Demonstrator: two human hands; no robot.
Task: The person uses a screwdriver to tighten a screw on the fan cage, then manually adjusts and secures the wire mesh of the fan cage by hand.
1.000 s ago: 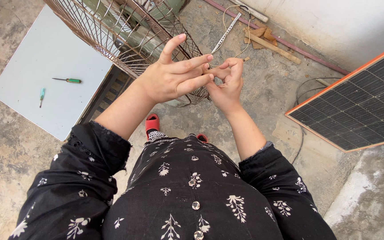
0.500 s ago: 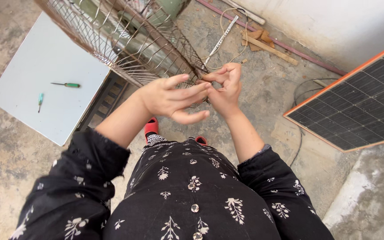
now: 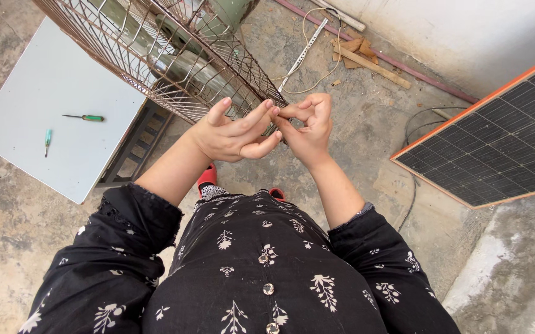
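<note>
Seen from a head-worn camera looking down, two bare hands are raised together in front of a black dress with white flower print and small buttons point(image 3: 267, 289). The left hand point(image 3: 233, 133) is held with fingers spread and slightly curled, its fingertips meeting those of the right hand point(image 3: 307, 124). The right hand's grip is pinched shut, thumb against forefinger, as if on something very small; what is pinched cannot be told.

The hands are touching the lower corner of a rusty brown wire cage point(image 3: 174, 55), which is tilted and seems to enclose a greenish metal fan body. The fingers are held close together here, probably because fine work is being done at the wire.

On the concrete floor at left lies a pale grey flat board point(image 3: 44, 161), serving as a tabletop, with a green-handled screwdriver point(image 3: 83, 117) and a smaller teal-handled one point(image 3: 47, 140) kept within reach. A dark solar panel with an orange frame point(image 3: 496, 142) lies at right. No labels or packages are visible.
</note>
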